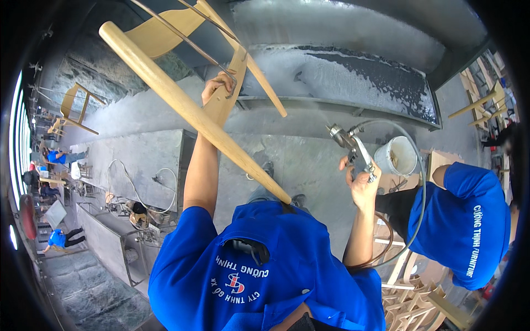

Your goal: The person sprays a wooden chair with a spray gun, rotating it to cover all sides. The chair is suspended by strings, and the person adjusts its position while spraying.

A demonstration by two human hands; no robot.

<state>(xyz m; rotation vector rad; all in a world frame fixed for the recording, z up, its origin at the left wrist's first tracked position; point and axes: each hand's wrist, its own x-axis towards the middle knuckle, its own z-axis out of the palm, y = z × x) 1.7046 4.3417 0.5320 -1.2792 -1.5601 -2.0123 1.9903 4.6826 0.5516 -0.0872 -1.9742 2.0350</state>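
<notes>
My left hand [217, 84] is raised and grips a light wooden chair frame [182, 105] where a thin metal wire hook [185, 39] meets the wood. One long round leg of the chair slants down toward my chest. My right hand [360, 186] is closed around the handle of a metal spray gun [348, 144], whose nozzle points up and left toward the chair. A grey hose [417, 209] loops from the gun down past my right arm. A little gap separates the gun from the chair.
A white bucket [398, 155] stands just right of the gun. A person in a blue shirt [464, 223] bends close at my right. Bare chair frames [411, 303] are stacked at lower right. Another chair [74, 107] hangs far left, above a grey bench with hoses [141, 182].
</notes>
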